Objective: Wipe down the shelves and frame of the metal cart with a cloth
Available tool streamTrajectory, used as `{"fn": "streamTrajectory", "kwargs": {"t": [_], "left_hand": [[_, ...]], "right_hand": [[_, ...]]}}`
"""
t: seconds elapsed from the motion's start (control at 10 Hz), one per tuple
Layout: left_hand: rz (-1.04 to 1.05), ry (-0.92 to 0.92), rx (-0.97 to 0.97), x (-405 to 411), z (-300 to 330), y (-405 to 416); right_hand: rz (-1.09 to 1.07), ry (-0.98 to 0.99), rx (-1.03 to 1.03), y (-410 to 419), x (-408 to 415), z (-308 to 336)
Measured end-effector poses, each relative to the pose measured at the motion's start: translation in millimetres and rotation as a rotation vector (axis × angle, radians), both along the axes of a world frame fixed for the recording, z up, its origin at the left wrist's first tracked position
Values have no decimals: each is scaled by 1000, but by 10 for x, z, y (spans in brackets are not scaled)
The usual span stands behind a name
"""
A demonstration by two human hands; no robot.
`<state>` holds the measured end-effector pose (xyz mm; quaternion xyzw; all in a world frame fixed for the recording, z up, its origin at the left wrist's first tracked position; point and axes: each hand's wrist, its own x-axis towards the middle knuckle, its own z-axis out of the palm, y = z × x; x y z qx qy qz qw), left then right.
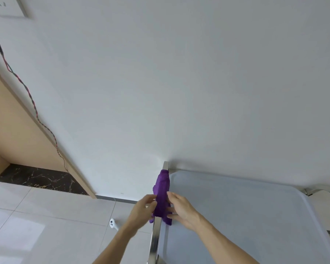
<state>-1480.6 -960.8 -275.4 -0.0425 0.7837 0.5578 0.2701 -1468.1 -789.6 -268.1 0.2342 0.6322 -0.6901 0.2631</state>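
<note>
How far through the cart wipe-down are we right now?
Done: cannot tell; the top shelf looks clean, but no wipe marks show. In hand: the purple cloth is draped over the left side rail, with the left hand and right hand holding it on either side. Left: the lower shelves and legs are out of view, so presumably still to check.

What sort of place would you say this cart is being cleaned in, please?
Probably an indoor room of a home or office, though I cannot say which. It has a pale tiled floor, a plain white wall with a socket plate, and a wooden door frame beside the metal cart.
</note>
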Motion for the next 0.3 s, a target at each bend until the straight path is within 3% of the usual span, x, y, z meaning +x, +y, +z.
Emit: {"fn": "streamTrajectory", "kwargs": {"t": [0.3], "left_hand": [[39,46,-26,165,-27,-29]], "right_hand": [[-8,55,46,-54,22,-6]]}}
